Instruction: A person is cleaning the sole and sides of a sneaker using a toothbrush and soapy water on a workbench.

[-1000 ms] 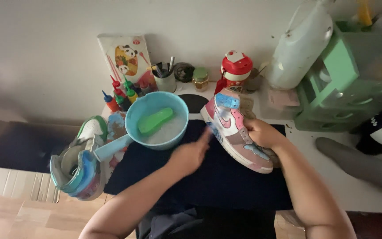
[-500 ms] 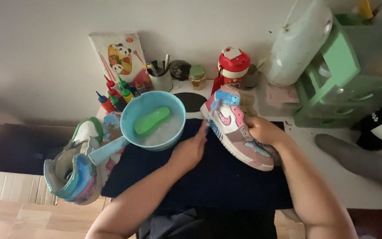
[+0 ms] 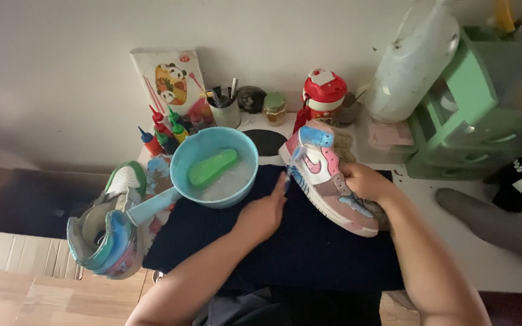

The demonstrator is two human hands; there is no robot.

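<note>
- I see my right hand [image 3: 364, 181] wrapped around the heel and ankle collar of the sneaker [image 3: 327, 178], tilting it on its side with the sole resting on the dark mat [image 3: 309, 247].
- My left hand [image 3: 264, 214] is clenched on a small brush [image 3: 290, 169]; its blue head touches the sneaker's side panel near the toe.
- The sneaker lies at the mat's upper right, just beside the blue basin [image 3: 212, 166], and leans toward my right.
- I judge the sneaker light but bulky: stiff at the sole and heel cup, softer at the panels and tongue, so the heel is the firm place to hold.
- Wet panels would probably be slippery; a grip round the collar, with fingers inside it, should hold better than a pinch on the smooth side.
- The brush looks thin and light, and needs only a fingertip grip close to the head.
- The basin holds foamy water and a green brush [image 3: 212, 168]; its handle points toward a second sneaker [image 3: 107, 232] at the worktop's left edge.
- Behind stand paint bottles [image 3: 164, 133], a cup of tools [image 3: 225, 108], a red bottle [image 3: 321, 93] and a green drawer unit [image 3: 484, 102].
</note>
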